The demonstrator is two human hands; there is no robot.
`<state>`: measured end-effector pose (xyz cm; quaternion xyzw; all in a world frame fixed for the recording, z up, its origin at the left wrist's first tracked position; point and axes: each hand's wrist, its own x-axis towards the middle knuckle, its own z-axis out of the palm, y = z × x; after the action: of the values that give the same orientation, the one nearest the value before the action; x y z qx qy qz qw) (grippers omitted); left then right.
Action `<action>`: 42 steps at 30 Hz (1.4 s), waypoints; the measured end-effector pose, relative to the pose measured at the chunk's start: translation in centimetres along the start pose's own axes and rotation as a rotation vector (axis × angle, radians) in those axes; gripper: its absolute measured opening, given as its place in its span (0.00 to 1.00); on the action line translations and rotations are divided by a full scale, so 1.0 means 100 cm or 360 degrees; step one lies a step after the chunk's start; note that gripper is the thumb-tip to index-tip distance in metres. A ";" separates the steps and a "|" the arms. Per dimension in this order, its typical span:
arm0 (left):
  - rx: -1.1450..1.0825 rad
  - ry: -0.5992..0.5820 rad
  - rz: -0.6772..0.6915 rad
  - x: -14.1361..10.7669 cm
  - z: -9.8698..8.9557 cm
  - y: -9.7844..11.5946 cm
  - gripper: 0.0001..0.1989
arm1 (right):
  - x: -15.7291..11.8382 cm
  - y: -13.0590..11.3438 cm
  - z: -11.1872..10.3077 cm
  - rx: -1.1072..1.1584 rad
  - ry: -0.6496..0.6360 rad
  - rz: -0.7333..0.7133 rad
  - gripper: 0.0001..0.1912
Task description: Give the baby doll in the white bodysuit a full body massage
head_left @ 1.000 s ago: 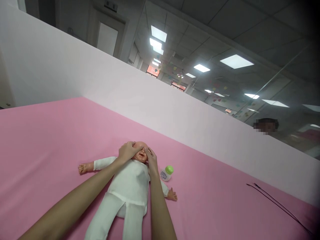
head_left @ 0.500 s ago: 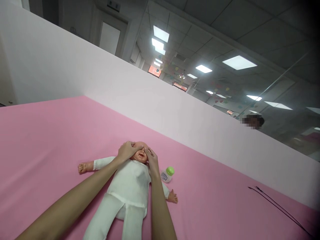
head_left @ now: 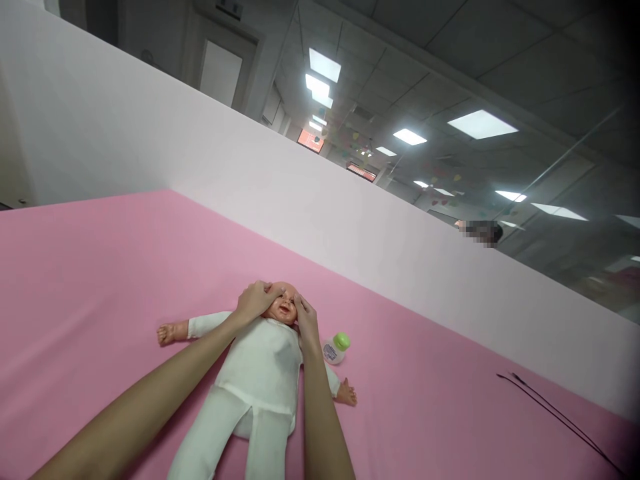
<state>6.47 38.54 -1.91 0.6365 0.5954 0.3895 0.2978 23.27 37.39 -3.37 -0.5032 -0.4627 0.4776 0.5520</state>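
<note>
Two open hands have slid outward across the face of the baby doll (head_left: 260, 360), left hand (head_left: 254, 300) and right hand (head_left: 306, 317) resting fingers-flat beside its eyes, gripping nothing; the doll lies face-up on a pink surface (head_left: 100, 280).

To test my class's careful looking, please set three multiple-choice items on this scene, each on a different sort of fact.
1. Where is the small white bottle with a green cap?
A. Beside the white-suited baby doll, on the right hand's side
B. In the left hand
C. Under the doll

2. What colour is the smooth fabric sheet under the doll?
A. Blue
B. Pink
C. Grey

3. What are the left hand and right hand doing?
A. Holding the bottle
B. Resting on the doll's head
C. Lying apart on the sheet

Answers: 1 A, it stands on the sheet near the doll's shoulder. 2 B, pink fills the surface. 3 B, both touch the sides of the head.
</note>
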 end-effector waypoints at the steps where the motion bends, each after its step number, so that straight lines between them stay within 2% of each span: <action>1: 0.0046 0.0005 -0.0011 0.000 0.000 0.000 0.25 | 0.001 0.002 0.000 -0.0013 0.0019 -0.0002 0.28; 7: 0.0289 -0.0025 0.0019 0.004 0.000 -0.004 0.26 | 0.012 0.010 -0.001 -0.0190 0.0076 -0.0097 0.31; 11: 0.0340 -0.0073 0.0290 0.001 -0.009 0.001 0.21 | 0.008 0.007 -0.006 -0.0464 0.0165 -0.0309 0.33; 14: 0.0315 -0.0342 0.0587 -0.005 -0.023 0.007 0.22 | -0.005 -0.003 -0.013 -0.0580 0.0074 -0.0393 0.32; 17: 0.0337 -0.0598 0.0666 -0.010 -0.036 0.011 0.32 | -0.021 -0.014 -0.022 -0.0553 -0.0201 -0.0335 0.35; 19: 0.0373 -0.0620 0.0639 -0.010 -0.040 0.011 0.43 | -0.028 -0.017 -0.026 -0.0540 -0.0360 -0.0310 0.45; 21: 0.0400 -0.0613 0.0654 -0.009 -0.040 0.009 0.46 | -0.030 -0.014 -0.030 -0.0591 -0.0372 -0.0325 0.51; 26: 0.0265 -0.0649 0.0700 0.004 -0.041 -0.005 0.40 | -0.024 0.009 -0.035 -0.0662 -0.0244 -0.0462 0.41; 30: 0.0139 -0.0790 0.0752 0.013 -0.049 -0.016 0.30 | -0.026 0.018 -0.035 -0.0626 -0.0228 -0.0486 0.36; 32: 0.0109 -0.0852 0.0791 0.014 -0.051 -0.018 0.29 | -0.028 0.018 -0.034 -0.0626 -0.0196 -0.0480 0.35; 34: 0.0143 -0.0820 0.0754 0.012 -0.051 -0.016 0.35 | -0.030 0.019 -0.032 -0.0647 -0.0170 -0.0470 0.37; 37: 0.0247 -0.0667 0.0662 0.005 -0.046 -0.008 0.43 | -0.030 0.022 -0.029 -0.0682 -0.0110 -0.0484 0.45; 39: 0.0281 -0.0614 0.0662 0.002 -0.043 -0.004 0.43 | -0.029 0.024 -0.028 -0.0674 -0.0057 -0.0493 0.46; 42: 0.0288 -0.0616 0.0677 0.002 -0.042 -0.003 0.37 | -0.027 0.026 -0.029 -0.0606 -0.0049 -0.0471 0.41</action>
<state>2.68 38.46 0.03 0.8333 0.4132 0.2599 0.2594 25.71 34.43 -6.27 -0.5175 -0.6215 0.3031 0.5040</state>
